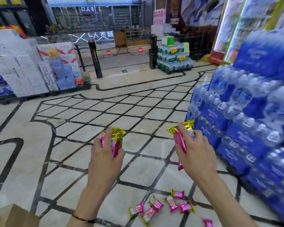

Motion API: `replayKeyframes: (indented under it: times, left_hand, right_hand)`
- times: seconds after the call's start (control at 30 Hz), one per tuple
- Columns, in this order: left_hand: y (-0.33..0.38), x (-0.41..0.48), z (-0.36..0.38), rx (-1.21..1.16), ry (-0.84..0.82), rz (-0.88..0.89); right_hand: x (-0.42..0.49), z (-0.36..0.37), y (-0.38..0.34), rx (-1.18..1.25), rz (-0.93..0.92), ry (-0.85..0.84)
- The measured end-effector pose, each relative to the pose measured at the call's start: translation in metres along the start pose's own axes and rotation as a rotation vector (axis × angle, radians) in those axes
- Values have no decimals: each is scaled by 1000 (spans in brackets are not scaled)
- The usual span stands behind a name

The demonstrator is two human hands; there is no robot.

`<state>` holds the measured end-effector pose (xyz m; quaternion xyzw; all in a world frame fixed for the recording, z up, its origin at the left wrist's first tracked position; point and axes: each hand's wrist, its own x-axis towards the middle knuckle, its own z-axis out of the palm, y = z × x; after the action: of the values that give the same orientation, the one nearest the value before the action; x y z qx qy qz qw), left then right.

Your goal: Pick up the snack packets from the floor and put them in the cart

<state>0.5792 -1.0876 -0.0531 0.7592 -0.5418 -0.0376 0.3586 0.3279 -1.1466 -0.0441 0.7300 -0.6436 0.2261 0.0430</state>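
Both hands full & apart: left hand (pixel 105 158) clamps a pink-gold snack packet (pixel 116 136), right hand (pixel 198 157) clamps a second packet (pixel 179 140). Several loose packets (pixel 171 205) lie on floor (pixel 72 161) below. Cart not in view: locate it 1st, keep grips firm, drop both in tog.

A: What colours are the snack packets (pixel 156 204)?
B: Pink, with shiny gold crimped ends.
A: And the floor (pixel 138 102)?
B: Cream marble tiles, crossed by a dark grey grid of lines. The bottled water packs (pixel 246 138) are deep blue with white print; the far cartons (pixel 10 63) white
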Motion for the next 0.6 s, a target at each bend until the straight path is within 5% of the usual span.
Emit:
replayKeyframes:
  times: [0.6]
  left_hand:
    - [200, -159, 85, -397, -648, 686]
  right_hand:
    - [-274, -155, 147, -328, 814, 220]
